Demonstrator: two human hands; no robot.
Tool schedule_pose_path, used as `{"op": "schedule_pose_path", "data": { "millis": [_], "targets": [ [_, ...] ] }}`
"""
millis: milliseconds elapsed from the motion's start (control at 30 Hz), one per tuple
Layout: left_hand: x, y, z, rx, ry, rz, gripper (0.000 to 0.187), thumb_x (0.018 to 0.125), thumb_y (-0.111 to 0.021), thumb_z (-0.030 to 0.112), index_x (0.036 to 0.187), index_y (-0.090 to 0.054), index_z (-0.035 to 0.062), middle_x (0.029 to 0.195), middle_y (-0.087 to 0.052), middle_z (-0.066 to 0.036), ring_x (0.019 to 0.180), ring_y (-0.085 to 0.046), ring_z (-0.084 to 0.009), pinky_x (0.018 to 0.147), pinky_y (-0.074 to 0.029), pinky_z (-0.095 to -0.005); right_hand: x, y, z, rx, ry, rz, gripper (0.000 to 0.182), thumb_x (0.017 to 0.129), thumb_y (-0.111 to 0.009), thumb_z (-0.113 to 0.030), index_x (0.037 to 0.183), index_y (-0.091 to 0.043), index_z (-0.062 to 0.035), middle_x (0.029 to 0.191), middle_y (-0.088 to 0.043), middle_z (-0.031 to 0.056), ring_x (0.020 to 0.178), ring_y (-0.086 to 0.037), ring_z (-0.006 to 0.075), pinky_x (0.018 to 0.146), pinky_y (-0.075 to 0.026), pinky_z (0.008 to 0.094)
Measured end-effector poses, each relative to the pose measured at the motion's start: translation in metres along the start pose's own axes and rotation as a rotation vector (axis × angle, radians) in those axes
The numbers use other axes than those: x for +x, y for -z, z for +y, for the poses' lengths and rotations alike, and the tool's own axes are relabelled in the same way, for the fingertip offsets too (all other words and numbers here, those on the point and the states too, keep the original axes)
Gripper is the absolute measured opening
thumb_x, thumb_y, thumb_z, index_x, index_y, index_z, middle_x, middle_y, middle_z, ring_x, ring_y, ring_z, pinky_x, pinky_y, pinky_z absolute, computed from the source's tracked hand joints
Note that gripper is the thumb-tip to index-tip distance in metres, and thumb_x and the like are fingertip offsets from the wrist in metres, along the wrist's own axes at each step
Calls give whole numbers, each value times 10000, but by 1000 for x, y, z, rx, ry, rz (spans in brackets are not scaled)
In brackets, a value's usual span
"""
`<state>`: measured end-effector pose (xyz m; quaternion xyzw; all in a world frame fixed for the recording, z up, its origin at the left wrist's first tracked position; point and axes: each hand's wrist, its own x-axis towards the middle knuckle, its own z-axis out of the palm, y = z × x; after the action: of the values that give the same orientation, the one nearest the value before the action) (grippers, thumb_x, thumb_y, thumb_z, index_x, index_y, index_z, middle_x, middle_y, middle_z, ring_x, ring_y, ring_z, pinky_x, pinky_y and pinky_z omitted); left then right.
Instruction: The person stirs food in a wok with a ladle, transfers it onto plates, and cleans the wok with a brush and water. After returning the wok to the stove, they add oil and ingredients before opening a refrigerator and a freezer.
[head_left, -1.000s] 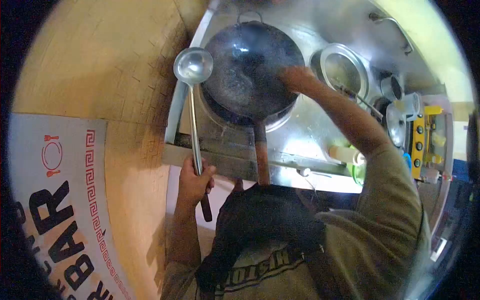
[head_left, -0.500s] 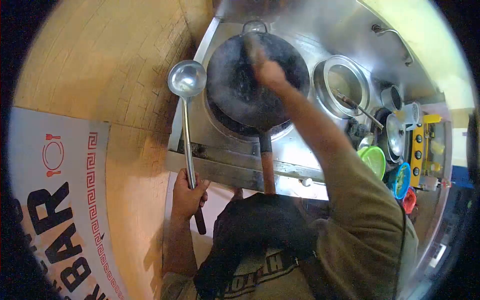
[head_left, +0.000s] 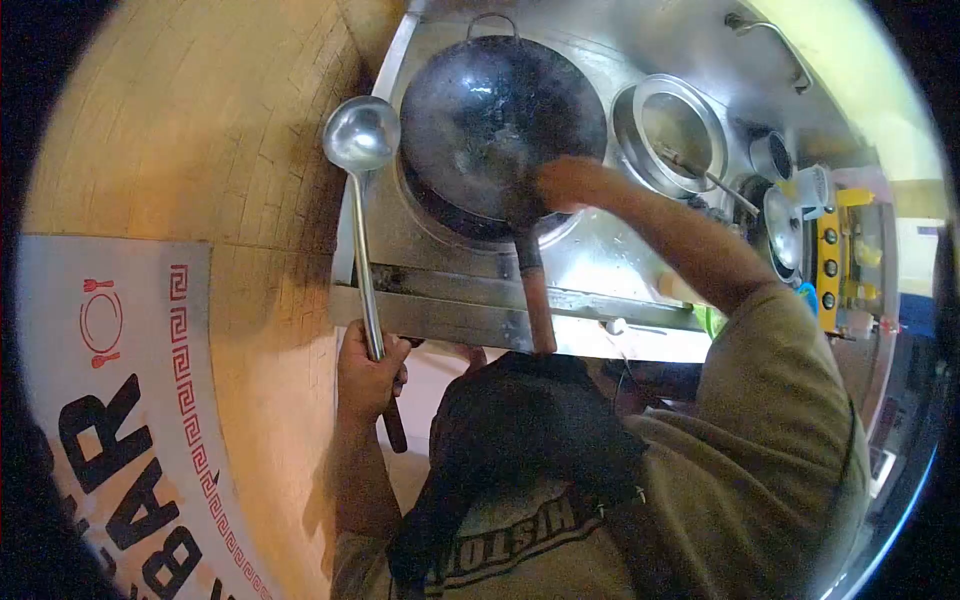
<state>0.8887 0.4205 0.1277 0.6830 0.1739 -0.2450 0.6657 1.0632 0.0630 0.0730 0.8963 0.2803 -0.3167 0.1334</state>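
Note:
A large steel ladle (head_left: 362, 135) stands upright in view at the left, its bowl beside the wok, and my left hand (head_left: 370, 372) is wrapped round the lower part of its handle. The dark wok (head_left: 480, 110) sits on the steel stove, with its wooden-ended handle (head_left: 538, 310) pointing toward my body and faint steam over it. Over the wok's lower right part is my right hand (head_left: 572, 185), blurred and closed. Something dark lies at its fingers, too smeared to identify.
Right of the wok stands a round steel pot (head_left: 672, 138) with a long-handled utensil resting in it. Farther right are a lidded pan (head_left: 782, 228), a small pot (head_left: 770, 157) and a yellow panel with knobs (head_left: 830, 268). A tiled wall (head_left: 230, 130) borders the left side.
My right hand has come from the wok's far side down to its near right part. The view has shifted, and my left hand still holds the ladle.

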Motion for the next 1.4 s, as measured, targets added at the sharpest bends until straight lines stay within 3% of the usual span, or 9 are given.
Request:
{"op": "schedule_pose_path", "data": {
  "millis": [67, 333, 433, 633, 733, 900, 1100, 1233, 1400],
  "targets": [
    [-1, 0, 0, 10, 7, -1, 307, 810, -671, 49, 963, -407, 83, 670, -483, -16, 455, -503, -100, 339, -380, -235, 32, 11, -20, 322, 106, 316, 269, 827, -530, -171, 987, -669, -6, 929, -673, 196, 880, -663, 343, 749, -535, 450],
    [1, 9, 8, 41, 8, -10, 327, 812, -685, 61, 989, -410, 59, 654, -486, -21, 442, -497, -100, 342, -386, -237, 21, 0, 0, 119, -307, -13, 331, 748, -655, -185, 1038, -646, -26, 964, -683, 179, 918, -666, 335, 737, -544, 491],
    [0, 10, 9, 20, 48, 3, 333, 809, -693, 66, 986, -412, 61, 657, -483, -18, 446, -498, -100, 344, -388, -237, 95, -6, 44, 554, -515, 600, 419, 761, -647, -194, 1140, -580, -28, 1009, -672, 180, 920, -664, 336, 754, -541, 485],
    [1, 13, 5, -9, 53, 8, 336, 799, -698, 59, 975, -412, 65, 685, -477, -12, 460, -509, -104, 347, -388, -235, 52, 27, -64, 405, -245, 354, 406, 805, -585, -154, 1189, -530, -32, 1073, -644, 204, 927, -660, 352, 728, -548, 471],
    [0, 15, 2, 52, 64, 13, 324, 796, -684, 37, 972, -414, 71, 695, -474, -12, 457, -506, -105, 345, -388, -237, 59, -35, 3, 298, -255, 349, 345, 822, -564, -167, 1138, -575, -27, 1068, -642, 213, 926, -657, 362, 722, -544, 479],
    [1, 15, 3, 69, 71, 19, 301, 799, -661, 44, 977, -422, 90, 700, -465, -10, 437, -475, -99, 337, -375, -236, 104, 41, 20, 644, -447, 488, 444, 879, -481, -167, 1320, -450, -129, 1108, -631, 195, 1024, -623, 361, 838, -499, 519],
    [2, 14, 5, 38, 76, 13, 326, 793, -684, 29, 961, -409, 81, 681, -467, -8, 452, -502, -102, 343, -386, -236, 40, 17, -43, 276, -116, 250, 353, 879, -471, -220, 1189, -548, -70, 1068, -632, 229, 983, -630, 378, 807, -510, 510],
    [-1, 13, 7, 21, 73, 5, 330, 795, -694, 46, 961, -411, 86, 681, -466, -4, 452, -503, -102, 344, -385, -234, 61, 26, 27, 421, -253, 370, 356, 859, -503, -195, 1187, -547, -63, 1013, -653, 225, 936, -648, 382, 735, -537, 483],
    [3, 16, 6, 69, 68, 12, 312, 798, -688, 61, 954, -419, 91, 679, -469, -1, 444, -492, -98, 343, -381, -232, 80, 35, -41, 318, -226, 246, 320, 788, -615, -282, 1033, -677, -85, 982, -682, 149, 896, -667, 307, 747, -540, 452]
  ]
}}
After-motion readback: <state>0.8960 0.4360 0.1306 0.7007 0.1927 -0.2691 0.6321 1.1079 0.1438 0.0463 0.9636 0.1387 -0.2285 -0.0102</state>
